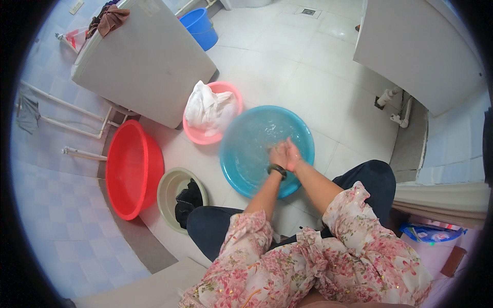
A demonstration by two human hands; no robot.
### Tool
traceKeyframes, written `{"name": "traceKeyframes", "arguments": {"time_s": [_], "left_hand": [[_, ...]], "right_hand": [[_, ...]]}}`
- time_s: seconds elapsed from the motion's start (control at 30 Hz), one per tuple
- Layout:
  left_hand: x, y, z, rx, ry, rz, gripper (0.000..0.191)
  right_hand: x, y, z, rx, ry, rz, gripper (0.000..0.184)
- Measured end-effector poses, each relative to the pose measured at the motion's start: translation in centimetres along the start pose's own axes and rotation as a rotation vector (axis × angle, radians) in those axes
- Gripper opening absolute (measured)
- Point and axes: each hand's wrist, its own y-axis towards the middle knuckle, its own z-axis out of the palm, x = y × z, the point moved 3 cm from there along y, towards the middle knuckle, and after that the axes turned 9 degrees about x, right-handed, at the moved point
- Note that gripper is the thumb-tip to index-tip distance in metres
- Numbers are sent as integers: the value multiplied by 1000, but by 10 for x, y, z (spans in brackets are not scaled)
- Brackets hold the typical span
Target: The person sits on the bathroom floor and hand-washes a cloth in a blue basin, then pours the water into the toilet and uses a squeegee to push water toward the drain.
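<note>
A round blue plastic basin (305, 129) of water stands on the floor in front of me. My left hand (278, 154), with a dark band at its wrist, is over the basin's right half. Against it lies my right hand (292, 154), so the two touch at or just above the water. The water is rippled and splashed around them. Fingers of both hands are partly hidden or blurred, and I see no cloth or tool between them. Beside the blue basin, a pink basin (239, 94) holds white cloth (210, 107).
A grey-green basin (163, 200) with black cloth (188, 202) sits by my left knee. Behind it, a red tub (129, 173) leans against the wall. A white washing machine (146, 61) and blue bucket (202, 30) stand farther off. White pipes (402, 115) protrude at right.
</note>
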Motion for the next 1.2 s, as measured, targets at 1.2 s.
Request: {"name": "traceKeyframes", "arguments": {"time_s": [1.2], "left_hand": [[-51, -38, 4, 135, -98, -19, 43]], "right_hand": [[18, -7, -40, -18, -45, -97, 55]]}}
